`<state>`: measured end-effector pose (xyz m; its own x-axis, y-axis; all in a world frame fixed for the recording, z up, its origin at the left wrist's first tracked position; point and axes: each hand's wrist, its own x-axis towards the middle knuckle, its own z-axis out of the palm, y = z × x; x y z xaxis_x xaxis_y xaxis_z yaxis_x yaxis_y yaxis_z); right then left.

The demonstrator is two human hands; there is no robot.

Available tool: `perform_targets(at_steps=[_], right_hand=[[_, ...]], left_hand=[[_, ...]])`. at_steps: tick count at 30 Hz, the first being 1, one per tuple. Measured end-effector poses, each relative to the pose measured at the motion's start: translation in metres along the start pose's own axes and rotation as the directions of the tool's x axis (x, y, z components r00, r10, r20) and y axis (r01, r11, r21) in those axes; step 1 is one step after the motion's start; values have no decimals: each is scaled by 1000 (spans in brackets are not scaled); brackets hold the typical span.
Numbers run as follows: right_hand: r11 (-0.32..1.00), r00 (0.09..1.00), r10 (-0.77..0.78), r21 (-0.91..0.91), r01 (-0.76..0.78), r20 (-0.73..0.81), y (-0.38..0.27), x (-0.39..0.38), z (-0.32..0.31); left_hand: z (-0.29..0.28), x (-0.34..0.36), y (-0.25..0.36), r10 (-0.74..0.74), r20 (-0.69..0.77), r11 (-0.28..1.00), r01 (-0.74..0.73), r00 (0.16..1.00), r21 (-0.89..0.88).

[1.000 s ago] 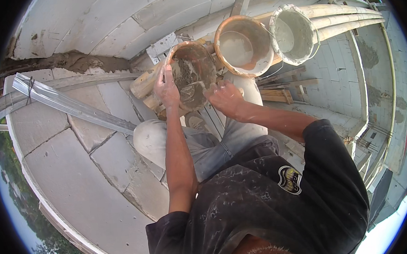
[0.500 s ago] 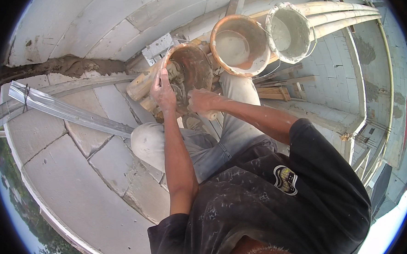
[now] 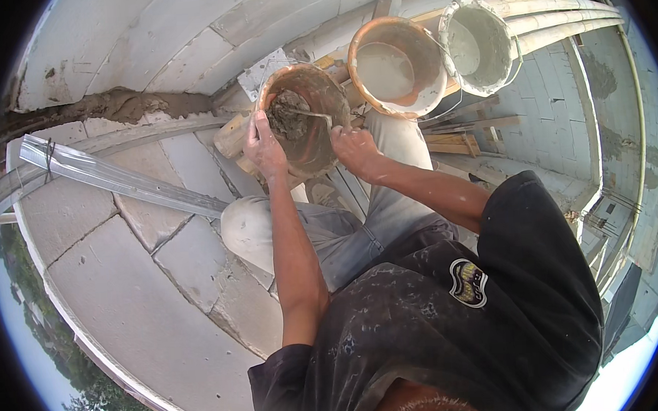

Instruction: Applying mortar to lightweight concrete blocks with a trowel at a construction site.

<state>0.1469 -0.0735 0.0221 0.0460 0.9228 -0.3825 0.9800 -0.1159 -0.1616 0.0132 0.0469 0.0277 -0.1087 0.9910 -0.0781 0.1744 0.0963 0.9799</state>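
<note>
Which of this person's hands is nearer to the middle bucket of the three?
Right. The right hand, closed on a tool, is just below and left of the middle bucket in the picture; the left hand is farther left, against the side of the leftmost bucket.

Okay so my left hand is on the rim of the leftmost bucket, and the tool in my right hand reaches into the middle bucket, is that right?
Not quite: the tool in your right hand reaches into the leftmost bucket, the one your left hand is on, as the head view shows.
</note>
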Motion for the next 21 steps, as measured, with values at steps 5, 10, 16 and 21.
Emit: perform_targets(at_steps=[5, 10, 16, 21], right_hand=[[962, 944, -262, -23, 272, 202, 1, -16, -35], [968, 995, -97, -232, 96, 11, 7, 11, -16], [946, 916, -303, -30, 322, 265, -3, -13, -49], [995, 993, -79, -52, 84, 83, -1, 39, -40]], left_hand=[[-20, 1, 1, -103, 46, 994, 102, 994, 37], [-3, -3, -1, -9, 0, 1000, 9, 1000, -8], [-15, -4, 0, -81, -10, 997, 80, 997, -16], [0, -6, 0, -72, 5, 997, 72, 997, 8]])
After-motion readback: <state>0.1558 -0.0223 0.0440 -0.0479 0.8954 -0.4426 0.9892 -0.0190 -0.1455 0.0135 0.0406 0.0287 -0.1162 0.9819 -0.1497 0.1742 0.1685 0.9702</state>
